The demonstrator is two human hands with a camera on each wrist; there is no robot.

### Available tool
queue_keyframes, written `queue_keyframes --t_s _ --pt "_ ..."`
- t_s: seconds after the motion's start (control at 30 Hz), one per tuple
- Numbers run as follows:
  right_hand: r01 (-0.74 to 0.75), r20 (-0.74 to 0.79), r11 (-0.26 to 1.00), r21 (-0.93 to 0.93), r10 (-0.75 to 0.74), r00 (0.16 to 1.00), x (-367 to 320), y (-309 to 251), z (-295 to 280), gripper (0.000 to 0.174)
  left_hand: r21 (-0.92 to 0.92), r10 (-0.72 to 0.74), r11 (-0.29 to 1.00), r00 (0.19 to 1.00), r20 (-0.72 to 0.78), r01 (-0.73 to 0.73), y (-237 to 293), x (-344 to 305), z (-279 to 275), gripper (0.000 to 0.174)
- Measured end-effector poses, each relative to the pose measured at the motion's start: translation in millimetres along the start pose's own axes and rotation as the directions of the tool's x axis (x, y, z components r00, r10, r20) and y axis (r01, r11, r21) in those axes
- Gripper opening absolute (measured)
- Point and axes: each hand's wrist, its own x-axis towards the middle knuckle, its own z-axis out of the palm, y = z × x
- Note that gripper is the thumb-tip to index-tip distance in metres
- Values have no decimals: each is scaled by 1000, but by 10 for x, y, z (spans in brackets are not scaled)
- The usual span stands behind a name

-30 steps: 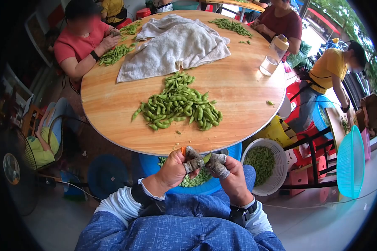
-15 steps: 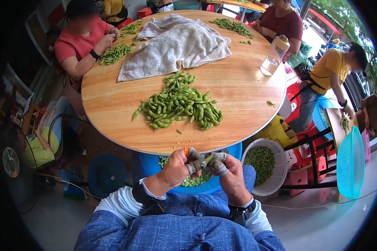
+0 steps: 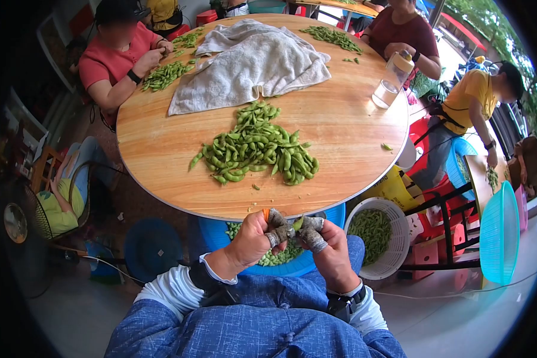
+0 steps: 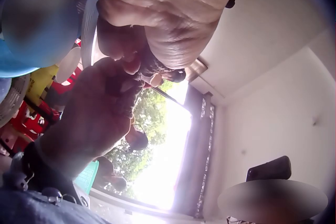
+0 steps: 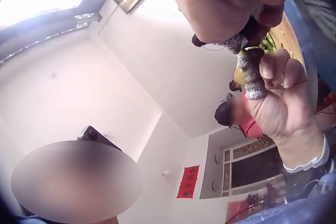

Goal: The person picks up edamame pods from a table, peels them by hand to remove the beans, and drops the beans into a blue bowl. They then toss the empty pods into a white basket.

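Over a blue basin [image 3: 221, 234] of green beans [image 3: 278, 256], both hands meet near the table's front edge. Grey wraps cover thumb and fingers on each. A green pod [image 3: 298, 223] is pinched between the fingertips of the left hand [image 3: 250, 240] and the right hand [image 3: 329, 250]. In the right wrist view the left hand [image 5: 286, 98] shows its curled fingers and wrapped thumb, a bit of green at the tip. The left wrist view has the right hand [image 4: 86, 113] in shadow; the pod cannot be made out there. A pile of pods [image 3: 250, 149] lies on the round table [image 3: 155, 149].
A white towel [image 3: 250, 62] covers the table's middle, and a clear bottle [image 3: 389, 83] stands at its right. Beside the blue basin is a white basket [image 3: 401, 238] of pods. Several people sit around, one in a red shirt [image 3: 110, 65] at the left.
Both hands stay nearly in place, with small finger shifts around the pod; the right fingers look slightly more spread. Across the table, the person at the back right has moved an arm towards the bottle.
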Motion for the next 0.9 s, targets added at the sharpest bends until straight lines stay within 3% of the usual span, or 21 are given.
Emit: queue_keyframes --t_s 0.33,0.43,0.47,0.53,0.63,0.67,0.77,0.8,0.87,0.9 --pt "22 -34 995 -102 -26 999 33 55 -15 17 23 19 1000 998 58 -21 -38 16 -12 14" --pt "2 -66 994 -108 -9 998 61 117 -33 16 172 -36 984 999 -29 40 -56 32 -28 12" --pt "-8 -78 996 -93 1 997 65 134 -35 16 446 93 892 995 -20 -75 -47 27 -20 11" --pt "-23 -79 996 -81 16 997 66 151 -26 16 852 313 464 945 97 -241 -34 -4 3 17" --pt "-10 -47 997 -70 6 999 56 141 3 16 919 383 -10 848 368 -394 -96 -29 -82 35" --pt "7 -33 998 -54 -9 999 50 126 11 16 911 379 -26 839 391 -413 -116 -49 -117 45" --pt "23 -12 999 -44 -24 1000 33 127 2 16 815 494 329 822 283 -477 -137 7 -69 32" --pt "25 -5 999 -48 -25 1000 39 132 -6 16 769 483 462 853 200 -442 -167 16 -62 25" --pt "72 20 992 -107 -70 997 37 158 -19 16 623 423 698 905 42 -354 -237 13 -67 13" --pt "94 35 986 -134 -90 995 31 171 -20 16 538 273 811 962 1 -231 -196 0 -78 10"
